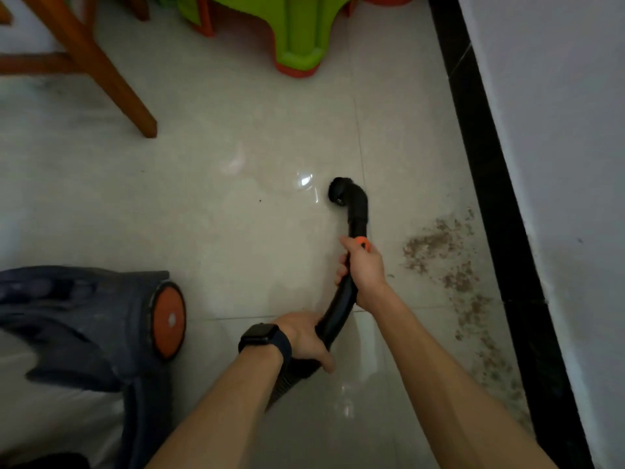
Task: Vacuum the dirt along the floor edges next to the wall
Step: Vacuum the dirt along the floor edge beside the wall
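Observation:
A black curved vacuum wand (357, 211) points away from me over the pale tiled floor, its brush nozzle (340, 191) near a tile joint. My right hand (363, 270) grips the wand just below an orange button. My left hand (306, 336), with a dark watch on the wrist, holds the wand lower down where the ribbed hose begins. Brown dirt (449, 262) lies scattered to the right of the nozzle, along the black skirting (500, 231) under the white wall (568, 164).
The dark blue vacuum body (101, 326) with an orange wheel (168, 319) stands at the left. A wooden chair leg (111, 79) reaches the floor at the upper left. Green and orange plastic stools (297, 38) stand at the top centre.

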